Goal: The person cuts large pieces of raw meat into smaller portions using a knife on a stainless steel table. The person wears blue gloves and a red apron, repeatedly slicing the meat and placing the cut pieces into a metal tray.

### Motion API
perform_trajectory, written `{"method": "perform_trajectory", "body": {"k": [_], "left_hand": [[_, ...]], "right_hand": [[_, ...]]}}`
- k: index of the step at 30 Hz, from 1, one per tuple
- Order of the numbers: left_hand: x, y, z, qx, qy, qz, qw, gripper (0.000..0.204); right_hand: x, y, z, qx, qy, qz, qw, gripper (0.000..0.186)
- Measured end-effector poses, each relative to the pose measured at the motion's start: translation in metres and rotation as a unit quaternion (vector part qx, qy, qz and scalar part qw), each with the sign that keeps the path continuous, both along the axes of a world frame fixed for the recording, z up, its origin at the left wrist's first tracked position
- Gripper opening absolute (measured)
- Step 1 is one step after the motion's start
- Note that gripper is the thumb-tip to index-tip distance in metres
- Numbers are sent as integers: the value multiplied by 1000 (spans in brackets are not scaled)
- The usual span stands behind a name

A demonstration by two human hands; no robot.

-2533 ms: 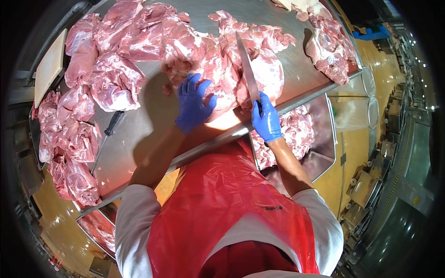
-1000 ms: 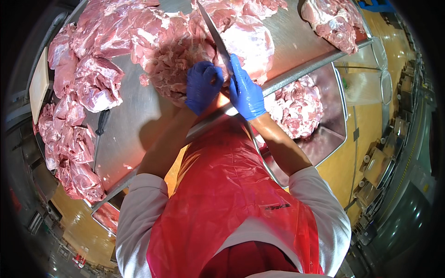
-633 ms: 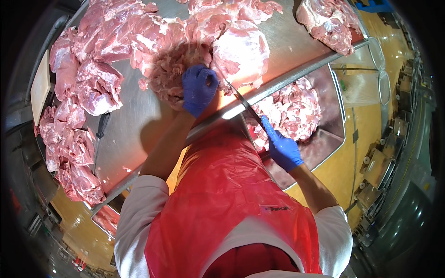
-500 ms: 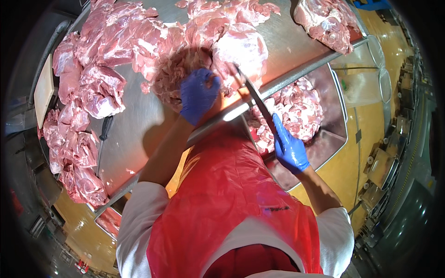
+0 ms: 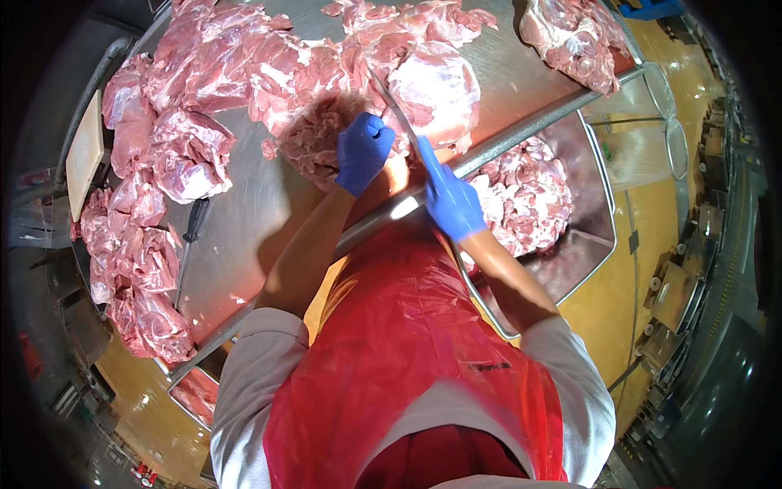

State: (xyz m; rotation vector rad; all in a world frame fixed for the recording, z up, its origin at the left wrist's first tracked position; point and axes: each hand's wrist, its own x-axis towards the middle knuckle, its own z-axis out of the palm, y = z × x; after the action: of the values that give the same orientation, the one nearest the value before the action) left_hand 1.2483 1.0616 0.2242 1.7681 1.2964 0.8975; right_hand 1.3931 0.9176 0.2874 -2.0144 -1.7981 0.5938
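Observation:
My right hand is wrapped round the handle of a long narrow knife, its blade slanting up and left over the meat. Beneath the blade lies a large cut of raw pink meat with a pale, fatty face. Just left of the knife, my left hand is closed into a fist against the near edge of the meat; whatever its fingers grip is hidden. Beside that fist a shaded piece of meat rests on the steel table. Both hands wear blue gloves.
More raw cuts line the table's left side and far side, with another large cut at far right. A raised rim edges the table. Below it stands a metal bin holding meat trimmings. A dark-handled tool lies at left.
My right hand has moved up and left, bringing the knife from above the table rim to over the meat. My left hand has shifted slightly right and up, still closed.

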Motion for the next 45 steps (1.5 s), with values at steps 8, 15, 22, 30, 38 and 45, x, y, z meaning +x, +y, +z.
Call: {"method": "perform_trajectory", "body": {"k": [8, 15, 22, 30, 38, 45], "left_hand": [[-2, 16, -14, 164, 33, -58, 984, 17], [-3, 6, -2, 12, -39, 27, 999, 20], [-18, 21, 11, -12, -32, 66, 997, 17], [-17, 22, 10, -1, -22, 92, 995, 18], [-103, 46, -19, 27, -152, 132, 979, 15], [-212, 37, -6, 16, 257, 123, 958, 14]], "right_hand": [[-15, 62, -9, -46, 2, -11, 999, 79], [-9, 35, -35, -53, 60, 7, 997, 81], [-23, 112, -15, -136, -6, 14, 991, 89], [-27, 144, -34, -145, -24, 5, 989, 88], [-5, 47, -54, -88, 10, 23, 996, 90], [-1, 1, -2, -155, -21, 26, 987, 89]]}}
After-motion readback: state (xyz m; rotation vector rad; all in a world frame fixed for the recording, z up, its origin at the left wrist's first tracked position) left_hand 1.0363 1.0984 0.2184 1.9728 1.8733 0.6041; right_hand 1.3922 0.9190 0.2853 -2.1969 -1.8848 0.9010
